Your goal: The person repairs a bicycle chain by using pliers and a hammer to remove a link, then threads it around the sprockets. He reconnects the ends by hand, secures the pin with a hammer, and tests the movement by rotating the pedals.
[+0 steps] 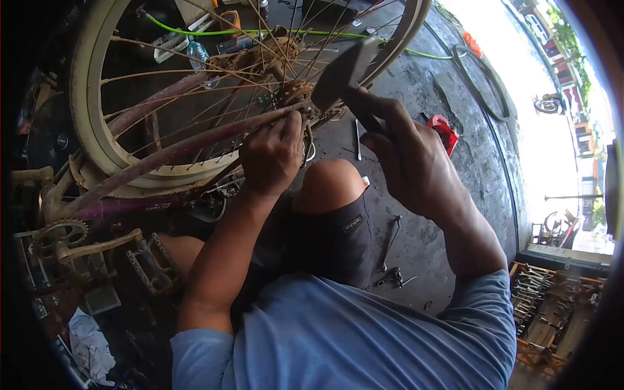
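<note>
The right hand (416,156) is clenching a hammer (341,75) near the hub (296,93), at upper centre; the left hand (273,153) is pinching something unclear. The wheel (88,84) is sitting in the bicycle frame (162,156); hub work is looking unfinished.

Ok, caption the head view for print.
Dark metal hammer in the right hand, left hand beside the rusty hub of a white-rimmed bicycle wheel.

The soft cloth T-shirt (370,338) was plain blue, the long metal frame tube (156,159) faded purple with brown rust, the round metal wheel rim (88,91) cream, the thin coiling hose (175,30) bright green.
</note>
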### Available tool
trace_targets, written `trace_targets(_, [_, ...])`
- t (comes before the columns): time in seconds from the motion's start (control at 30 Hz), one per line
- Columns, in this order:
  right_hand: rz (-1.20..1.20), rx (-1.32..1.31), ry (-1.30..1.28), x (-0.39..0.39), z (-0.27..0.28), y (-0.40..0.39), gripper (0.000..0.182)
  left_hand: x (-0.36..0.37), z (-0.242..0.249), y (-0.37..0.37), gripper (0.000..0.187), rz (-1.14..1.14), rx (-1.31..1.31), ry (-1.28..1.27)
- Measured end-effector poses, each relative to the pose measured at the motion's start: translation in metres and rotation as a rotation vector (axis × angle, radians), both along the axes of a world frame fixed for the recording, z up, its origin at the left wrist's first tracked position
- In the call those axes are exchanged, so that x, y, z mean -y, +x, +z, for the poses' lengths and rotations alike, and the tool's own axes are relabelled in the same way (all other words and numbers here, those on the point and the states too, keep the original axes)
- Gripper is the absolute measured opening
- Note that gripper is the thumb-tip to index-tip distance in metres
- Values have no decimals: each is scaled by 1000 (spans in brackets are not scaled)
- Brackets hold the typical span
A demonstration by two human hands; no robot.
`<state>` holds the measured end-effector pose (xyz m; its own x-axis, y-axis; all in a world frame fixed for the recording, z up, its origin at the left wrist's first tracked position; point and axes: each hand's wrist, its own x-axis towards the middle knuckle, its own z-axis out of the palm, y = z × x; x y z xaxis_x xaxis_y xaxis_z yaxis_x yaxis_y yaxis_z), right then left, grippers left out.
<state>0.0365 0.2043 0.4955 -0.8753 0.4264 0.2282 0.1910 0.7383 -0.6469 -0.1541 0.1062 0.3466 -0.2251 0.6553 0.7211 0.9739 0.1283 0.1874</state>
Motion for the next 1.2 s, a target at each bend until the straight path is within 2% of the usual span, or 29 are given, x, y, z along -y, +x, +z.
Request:
trace_targets(0.07, [-8,29,21,1,2,-7,55,0,1,1,21,8,-2,-6])
trace_targets(0.13, [-6,284,27,1,2,-11,48,1,5,2,20,14,16,-32])
trace_targets(0.17, [-11,288,26,-2,3,-13,48,2,5,3,20,21,34,-59])
trace_targets(0.27, [-12,255,10,-5,8,-14,49,-2,0,-1,19,2,-33,29])
trace_targets(0.33, [-60,-33,193,-2,12,-16,49,-1,2,0,19,6,-27,4])
trace_targets(0.4, [-55,-124,208,-1,-1,-17,48,1,3,0,19,16,-31,-15])
trace_targets(0.47, [-22,176,205,-4,-21,-12,48,1,4,1,19,28,-29,-26])
trace_targets(0.5, [-24,344,101,-3,-18,-13,50,1,5,1,19,29,-29,-25])
trace_targets(0.53, [-28,342,104,-4,-16,-12,50,-1,4,1,19,29,-30,-23])
trace_targets(0.6, [-55,122,92,-5,-10,-11,51,-1,2,1,19,33,-20,-26])
trace_targets(0.63, [-53,128,88,-2,-4,-11,51,-2,2,-1,19,14,-26,13])
trace_targets(0.7, [-166,-67,219,6,8,-12,49,-3,-1,-2,19,-4,-29,43])
trace_targets(0.73, [-167,-66,215,4,-2,-14,49,-4,-3,-3,19,-3,-34,57])
trace_targets(0.8, [-95,-286,303,-5,-28,-17,59,-3,-1,-3,20,-8,-44,71])
trace_targets(0.83, [-50,-29,130,-5,-28,-11,57,-1,2,0,19,14,-17,8])
trace_targets(0.87, [-52,-29,131,-7,-24,-9,57,0,4,2,19,36,10,-55])
trace_targets(0.93, [-26,257,95,-12,-14,-9,56,-1,5,3,19,38,7,-49])
trace_targets(1.0, [-53,186,122,-12,-17,-9,56,-2,3,2,20,45,16,-52])
trace_targets(1.07, [-116,-130,195,-2,-3,-11,52,-3,1,-1,21,13,-22,34])
trace_targets(1.13, [-198,-135,173,1,-6,-12,51,-3,0,-1,21,14,-13,25])
trace_targets(1.2, [-115,-243,561,-6,-31,-14,51,-3,2,-1,22,15,-12,29])
